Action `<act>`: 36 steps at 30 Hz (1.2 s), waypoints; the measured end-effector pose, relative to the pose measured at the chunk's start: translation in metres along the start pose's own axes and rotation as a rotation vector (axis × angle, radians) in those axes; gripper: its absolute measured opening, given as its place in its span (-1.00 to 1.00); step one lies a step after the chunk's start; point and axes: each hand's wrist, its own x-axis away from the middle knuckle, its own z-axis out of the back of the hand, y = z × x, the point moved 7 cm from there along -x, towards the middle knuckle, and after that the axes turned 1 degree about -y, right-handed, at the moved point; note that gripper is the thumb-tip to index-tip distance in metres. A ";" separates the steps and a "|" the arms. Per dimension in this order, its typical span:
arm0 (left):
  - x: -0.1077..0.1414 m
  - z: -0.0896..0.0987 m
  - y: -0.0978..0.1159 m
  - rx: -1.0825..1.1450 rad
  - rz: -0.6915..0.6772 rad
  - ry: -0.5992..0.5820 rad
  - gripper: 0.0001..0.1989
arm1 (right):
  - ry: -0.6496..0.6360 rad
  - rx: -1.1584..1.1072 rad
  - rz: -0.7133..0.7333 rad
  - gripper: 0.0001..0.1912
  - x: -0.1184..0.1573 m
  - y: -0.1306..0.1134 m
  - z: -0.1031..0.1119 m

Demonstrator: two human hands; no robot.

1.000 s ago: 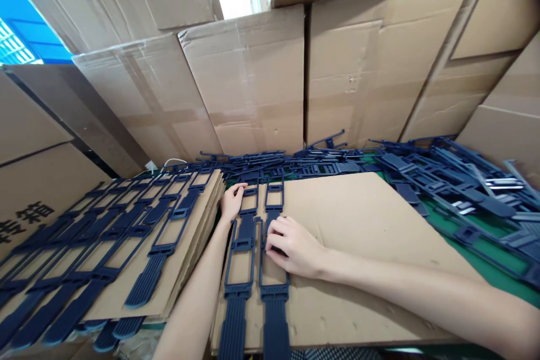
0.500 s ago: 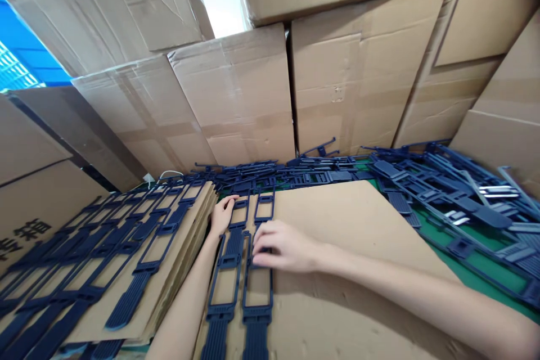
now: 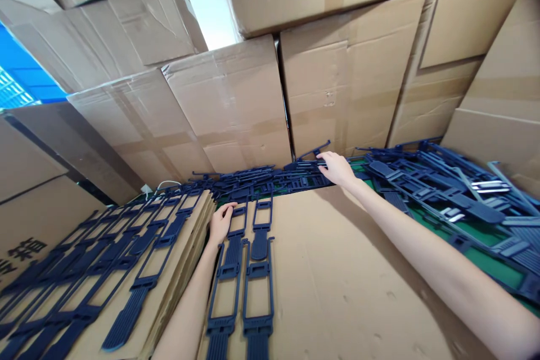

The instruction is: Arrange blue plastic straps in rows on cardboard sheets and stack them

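— Where are the hands?
— The left hand rests flat and unclenched on a dark blue plastic strap, a long slotted frame with a ribbed tail, lying on the cardboard sheet.
— The right hand?
— Stretched to the strap pile at the sheet's far edge, fingers on one; whether they've closed on it is hard to tell.

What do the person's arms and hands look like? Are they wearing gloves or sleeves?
No gloves and no sleeves show. The left hand and the right hand are bare, and both forearms are bare as far as the picture shows. No watch, ring or bracelet is visible. The arms look long and slim.
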 end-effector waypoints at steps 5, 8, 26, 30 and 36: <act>-0.002 0.000 -0.001 -0.018 -0.009 -0.010 -0.64 | -0.136 0.030 -0.093 -0.72 -0.033 0.013 -0.027; -0.002 0.000 -0.001 -0.030 -0.010 -0.017 -0.64 | -0.190 0.049 -0.093 -0.69 -0.037 0.019 -0.037; -0.003 -0.002 -0.012 -0.035 -0.001 -0.026 -0.64 | 0.024 -0.291 -0.109 -0.78 -0.037 0.018 0.018; -0.002 -0.002 -0.013 -0.032 0.004 -0.030 -0.64 | 0.201 -0.485 -0.198 -0.76 -0.038 0.016 0.040; -0.001 -0.001 -0.010 -0.030 0.009 -0.021 -0.63 | 0.348 -0.885 -0.433 -0.89 -0.036 0.040 0.025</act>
